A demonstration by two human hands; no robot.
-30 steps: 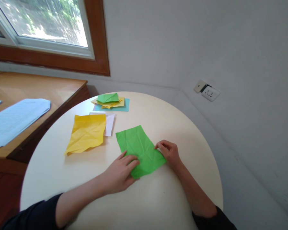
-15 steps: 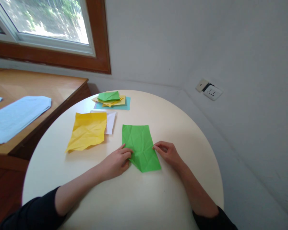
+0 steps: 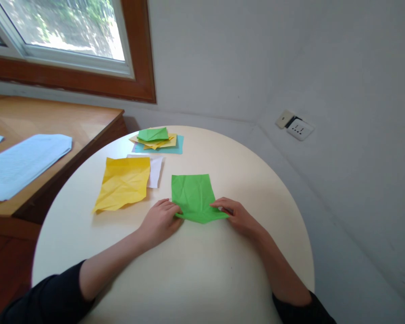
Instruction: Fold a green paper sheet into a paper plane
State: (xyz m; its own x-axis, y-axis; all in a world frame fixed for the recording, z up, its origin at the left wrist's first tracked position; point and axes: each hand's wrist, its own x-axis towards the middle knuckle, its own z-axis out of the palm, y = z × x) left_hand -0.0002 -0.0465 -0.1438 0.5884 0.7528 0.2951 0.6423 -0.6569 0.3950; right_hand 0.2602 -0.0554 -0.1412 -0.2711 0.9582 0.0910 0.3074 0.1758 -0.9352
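A creased green sheet of paper (image 3: 193, 194) lies on the round cream table (image 3: 195, 270) in front of me. Its near edge is lifted off the table and curls up toward me. My left hand (image 3: 160, 219) pinches the sheet's near left corner. My right hand (image 3: 235, 214) pinches the near right corner. Both forearms rest on the table, with dark sleeves at the bottom edge of the view.
A crumpled yellow sheet (image 3: 123, 182) lies left of the green one, partly over a white sheet (image 3: 155, 170). A stack of folded green, yellow and teal papers (image 3: 157, 139) sits at the far edge. A wooden desk (image 3: 64, 121) with printed pages (image 3: 20, 162) stands left. A wall socket (image 3: 299, 128) is at the right.
The green sheet was turned from a slant to square with me. Both hands moved to its near corners and lifted that edge, so it looks shorter now.
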